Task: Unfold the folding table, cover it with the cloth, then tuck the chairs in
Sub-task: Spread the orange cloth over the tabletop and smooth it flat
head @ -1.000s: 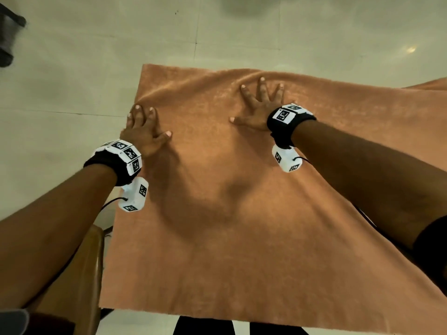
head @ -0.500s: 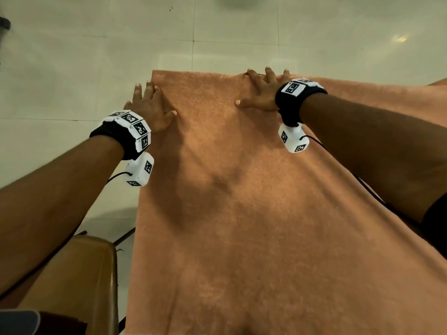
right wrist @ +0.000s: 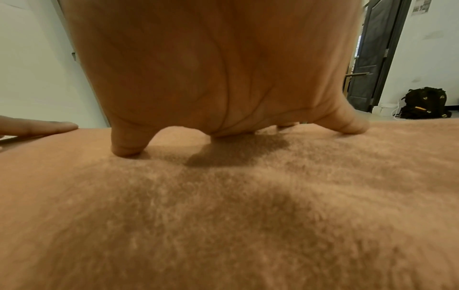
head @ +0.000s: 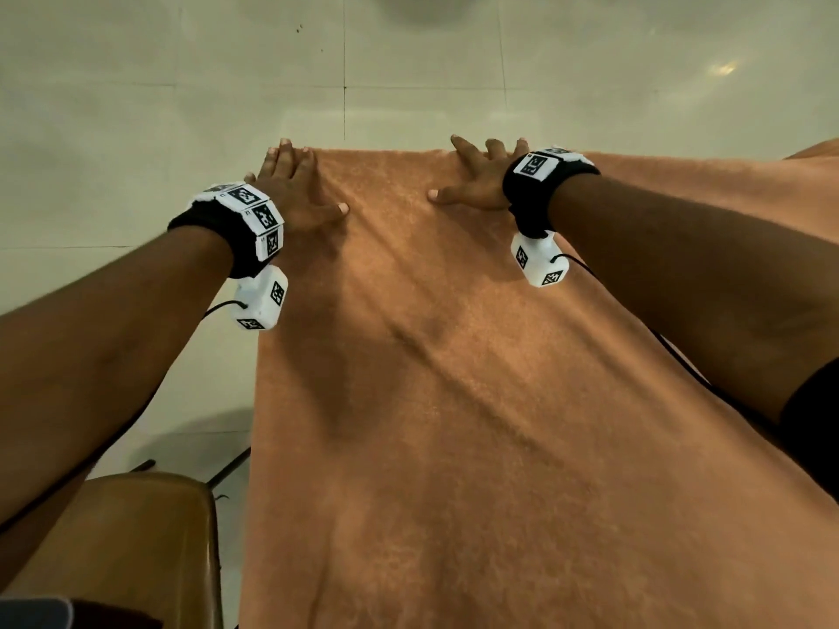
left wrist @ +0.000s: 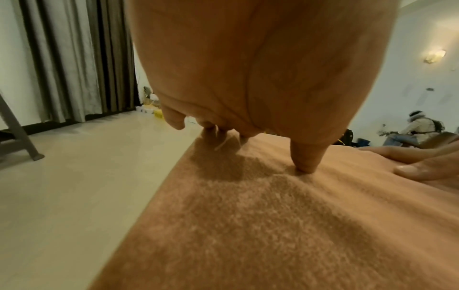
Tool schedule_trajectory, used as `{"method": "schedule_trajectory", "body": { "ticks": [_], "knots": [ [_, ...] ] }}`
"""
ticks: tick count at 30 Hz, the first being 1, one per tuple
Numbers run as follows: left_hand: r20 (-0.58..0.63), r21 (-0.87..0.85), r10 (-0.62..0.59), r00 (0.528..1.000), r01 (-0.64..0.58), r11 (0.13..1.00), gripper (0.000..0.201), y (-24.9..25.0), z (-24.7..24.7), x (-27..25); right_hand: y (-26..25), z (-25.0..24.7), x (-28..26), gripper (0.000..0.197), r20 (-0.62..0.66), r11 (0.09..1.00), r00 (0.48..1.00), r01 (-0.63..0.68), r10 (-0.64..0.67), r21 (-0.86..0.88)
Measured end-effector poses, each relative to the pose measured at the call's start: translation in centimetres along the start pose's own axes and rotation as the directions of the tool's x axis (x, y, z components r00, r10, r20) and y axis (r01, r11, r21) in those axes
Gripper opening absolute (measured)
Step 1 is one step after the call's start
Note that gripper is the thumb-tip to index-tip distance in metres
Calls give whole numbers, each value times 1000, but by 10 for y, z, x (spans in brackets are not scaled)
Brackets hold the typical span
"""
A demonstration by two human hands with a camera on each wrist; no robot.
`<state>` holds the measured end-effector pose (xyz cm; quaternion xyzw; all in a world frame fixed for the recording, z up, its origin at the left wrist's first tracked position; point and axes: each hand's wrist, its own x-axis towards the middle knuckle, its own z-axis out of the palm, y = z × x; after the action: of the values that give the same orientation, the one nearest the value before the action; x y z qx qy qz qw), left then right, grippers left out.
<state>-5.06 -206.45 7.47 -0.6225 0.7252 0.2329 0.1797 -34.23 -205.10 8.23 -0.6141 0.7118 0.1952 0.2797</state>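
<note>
An orange fuzzy cloth lies spread over the table, whose top is fully hidden under it. My left hand lies flat on the cloth's far left corner, fingers straight and reaching the far edge. My right hand lies flat near the far edge further right, fingers spread. In the left wrist view the thumb presses into the cloth, and the left hand fills the top. The right wrist view shows the right hand with its palm down on the cloth.
A brown wooden chair stands at the table's near left side. Pale tiled floor surrounds the table. Grey curtains hang at the left, a dark door and a black backpack at the right. A person sits far off.
Both hands have slid away from me over the cloth to its far edge, smoothing it. The view has moved forward, so the chair shows larger at lower left.
</note>
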Motion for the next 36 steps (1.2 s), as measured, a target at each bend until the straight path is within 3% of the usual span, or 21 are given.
{"method": "schedule_trajectory", "body": {
  "ticks": [8, 12, 16, 18, 20, 24, 29, 33, 36],
  "knots": [
    [-3, 15, 36, 999, -36, 999, 93, 1, 2, -21, -6, -4, 8, 102, 15, 992, 1000, -21, 20, 124],
    [-113, 9, 88, 990, -87, 996, 92, -1, 49, -91, -9, -11, -1, 99, 2, 992, 1000, 0, 0, 123],
    [-129, -115, 44, 991, -59, 992, 91, 6, 104, -180, -16, -5, -2, 98, -128, 995, 988, 74, -81, -63],
    [-117, -134, -8, 993, -8, 991, 91, 9, 135, -220, -28, 10, -21, 90, -211, 968, 950, 200, -229, -149],
    [-94, -153, -75, 993, 60, 986, 91, 13, 163, -257, -46, 34, -56, 85, -208, 910, 895, 349, -395, -225],
    [-74, -157, -154, 985, 141, 978, 91, 26, 206, -316, -73, 99, -136, 83, -121, 782, 788, 558, -604, -277],
    [-74, -218, -273, 959, 251, 943, 91, 49, 243, -370, -86, 162, -209, 83, 76, 608, 666, 716, -742, -343],
    [-49, -306, -384, 922, 352, 884, 93, 65, 264, -399, -93, 201, -235, 90, 166, 558, 646, 740, -745, -376],
    [-21, -340, -443, 896, 410, 847, 97, 60, 271, -404, -102, 217, -241, 95, 139, 563, 676, 694, -724, -449]
  ]
}}
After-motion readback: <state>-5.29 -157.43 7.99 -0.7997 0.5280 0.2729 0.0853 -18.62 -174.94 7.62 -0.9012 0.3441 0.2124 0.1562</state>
